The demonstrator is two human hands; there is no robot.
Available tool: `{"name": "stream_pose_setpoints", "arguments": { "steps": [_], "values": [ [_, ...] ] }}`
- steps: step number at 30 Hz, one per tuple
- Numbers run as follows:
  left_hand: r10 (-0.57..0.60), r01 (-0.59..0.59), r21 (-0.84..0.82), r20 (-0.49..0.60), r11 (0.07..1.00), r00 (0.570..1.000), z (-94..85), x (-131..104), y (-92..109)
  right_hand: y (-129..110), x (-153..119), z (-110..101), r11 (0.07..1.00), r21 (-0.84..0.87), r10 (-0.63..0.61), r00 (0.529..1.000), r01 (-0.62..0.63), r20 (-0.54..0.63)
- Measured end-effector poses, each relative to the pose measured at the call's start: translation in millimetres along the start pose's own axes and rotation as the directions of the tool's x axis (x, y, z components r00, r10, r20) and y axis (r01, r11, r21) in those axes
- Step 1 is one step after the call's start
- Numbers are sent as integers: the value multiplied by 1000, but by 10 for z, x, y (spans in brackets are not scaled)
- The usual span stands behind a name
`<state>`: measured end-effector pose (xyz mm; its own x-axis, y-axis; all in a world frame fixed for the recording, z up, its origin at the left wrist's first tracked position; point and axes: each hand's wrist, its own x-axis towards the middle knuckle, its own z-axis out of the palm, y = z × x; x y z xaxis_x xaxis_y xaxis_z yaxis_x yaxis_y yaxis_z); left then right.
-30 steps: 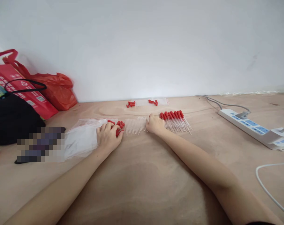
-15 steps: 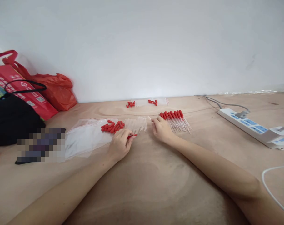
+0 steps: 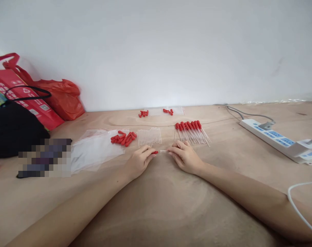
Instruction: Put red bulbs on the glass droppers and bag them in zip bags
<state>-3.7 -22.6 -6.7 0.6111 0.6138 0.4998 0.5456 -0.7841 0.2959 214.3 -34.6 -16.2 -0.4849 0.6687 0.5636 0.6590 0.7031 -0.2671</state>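
Observation:
Between the fingertips of my left hand (image 3: 141, 159) is a red rubber dropper bulb (image 3: 154, 152), pointing right. My right hand (image 3: 185, 157) pinches a thin clear dropper tube (image 3: 163, 151), its end facing the bulb across a small gap. Beyond my left hand lie a pile of loose red bulbs (image 3: 123, 138) and a row of bare clear tubes (image 3: 149, 136). Past my right hand, several droppers with red bulbs fitted (image 3: 190, 132) rest side by side, bulbs toward the wall.
Flat clear plastic bags (image 3: 94, 151) lie left of the loose bulbs. More bulbs (image 3: 143, 114) and bagged tubes sit near the wall. A white power strip (image 3: 276, 139) with cables is on the right. Red bags (image 3: 60, 97) and a black bag (image 3: 14, 132) stand at the left.
Both hands have come nearer to me and toward each other. The right hand has brought a tube away from the row, and the bulb and tube now face end to end.

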Motion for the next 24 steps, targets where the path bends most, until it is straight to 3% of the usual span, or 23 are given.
{"name": "stream_pose_setpoints", "arguments": {
  "steps": [9,15,24],
  "values": [
    [-59,57,-119,-12,991,998,-6,25,79,-18,-3,28,996,74,-54,999,54,-10],
    [-58,60,-191,16,980,998,-37,31,141,57,1,30,980,124,-159,987,157,6],
    [-13,21,-154,51,988,999,-21,17,141,33,42,-15,961,-99,-250,964,258,85]
  ]
}}
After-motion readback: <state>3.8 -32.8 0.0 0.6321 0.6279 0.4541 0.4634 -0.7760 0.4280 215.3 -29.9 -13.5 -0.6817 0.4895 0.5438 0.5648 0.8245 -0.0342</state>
